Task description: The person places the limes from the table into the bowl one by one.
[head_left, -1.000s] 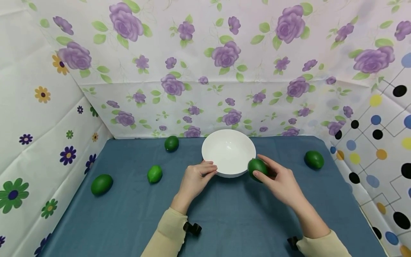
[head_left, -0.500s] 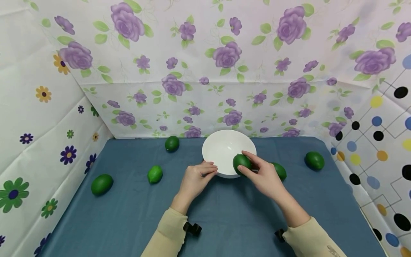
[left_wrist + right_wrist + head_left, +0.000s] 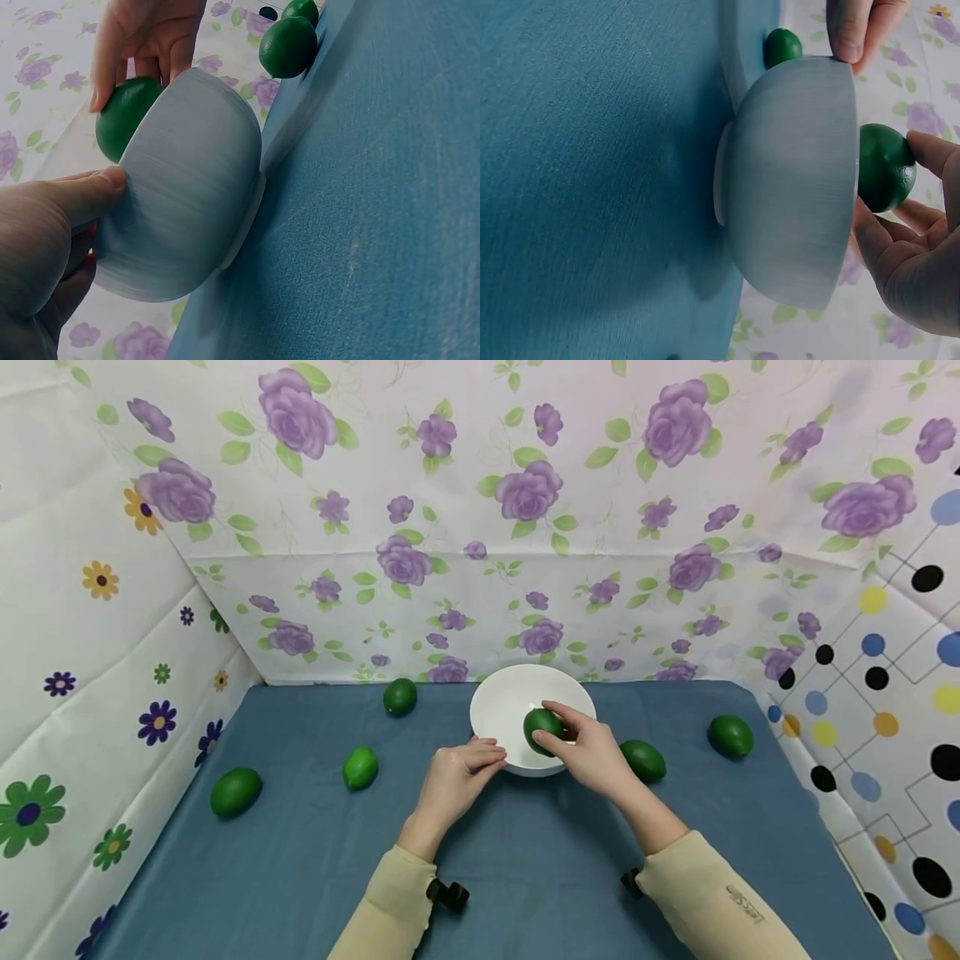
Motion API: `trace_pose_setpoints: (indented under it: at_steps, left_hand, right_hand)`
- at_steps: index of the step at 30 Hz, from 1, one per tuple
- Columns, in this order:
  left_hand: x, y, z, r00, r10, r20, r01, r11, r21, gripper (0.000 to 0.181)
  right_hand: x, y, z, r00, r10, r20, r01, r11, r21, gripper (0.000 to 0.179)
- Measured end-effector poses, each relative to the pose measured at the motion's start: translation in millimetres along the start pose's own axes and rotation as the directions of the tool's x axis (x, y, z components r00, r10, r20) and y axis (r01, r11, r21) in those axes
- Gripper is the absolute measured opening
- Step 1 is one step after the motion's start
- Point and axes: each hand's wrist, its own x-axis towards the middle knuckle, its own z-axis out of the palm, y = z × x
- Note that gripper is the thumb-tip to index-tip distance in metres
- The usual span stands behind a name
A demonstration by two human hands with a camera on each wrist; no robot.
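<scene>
A white bowl (image 3: 495, 702) stands upright at the back middle of the table. My left hand (image 3: 456, 789) pinches its near-left rim between thumb and fingers. In my right hand (image 3: 600, 762) is a dark green lime (image 3: 540, 732), gripped between thumb and fingertips over the bowl's mouth. From the right wrist view, the lime (image 3: 885, 169) is at rim level, partly hidden by the bowl wall (image 3: 795, 187). The left wrist view also shows the lime (image 3: 126, 116) behind the rim, apart from the table. The bowl's floor is partly covered by the lime and fingers.
Beside my right wrist lies another lime (image 3: 643, 762), and one more (image 3: 730, 737) is farther right. On the left side are a back lime (image 3: 400, 697), a lighter green one (image 3: 361, 768) and a far-left one (image 3: 236, 792). Patterned cloth walls (image 3: 442, 560) enclose the blue table (image 3: 300, 877).
My right hand has carried the lime leftward from the bowl's right edge to over its opening, uncovering a lime on the table. The left hand has stayed at the rim.
</scene>
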Motion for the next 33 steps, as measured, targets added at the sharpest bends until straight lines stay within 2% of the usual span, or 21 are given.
trace_pose_setpoints:
  at_steps: [5,9,12,16,24,33]
  left_hand:
    - [-0.7,-1.1,-0.3,1.0,0.008,0.004,-0.008,1.0,-0.001,0.017]
    - [-0.8,-1.8,0.8,1.0,0.018,0.004,-0.018,1.0,0.003,0.017]
    - [-0.9,-2.0,1.6,1.0,0.018,0.006,-0.018,1.0,0.006,0.017]
    - [-0.6,-0.8,0.7,1.0,0.014,0.002,-0.014,1.0,0.002,0.017]
    - [0.2,1.6,-1.0,1.0,0.022,-0.008,-0.022,1.0,0.021,0.016]
    - [-0.9,1.5,1.0,1.0,0.023,-0.009,-0.023,0.999,0.035,0.016]
  right_hand:
    - [12.0,-2,5,1.0,0.024,0.013,-0.024,0.999,0.029,0.068]
    - [21.1,-4,7,0.998,0.059,-0.006,-0.058,0.994,0.094,0.068]
    - [27.4,-4,9,0.997,0.079,-0.024,-0.076,0.991,0.107,0.067]
    - [36.5,-1,14,0.996,0.09,-0.027,-0.088,0.994,0.06,0.064]
    - [53.8,0,26,0.995,0.099,0.028,-0.097,0.994,-0.056,0.063]
    - [73.6,0,37,0.985,0.153,0.084,-0.148,0.987,-0.056,0.062]
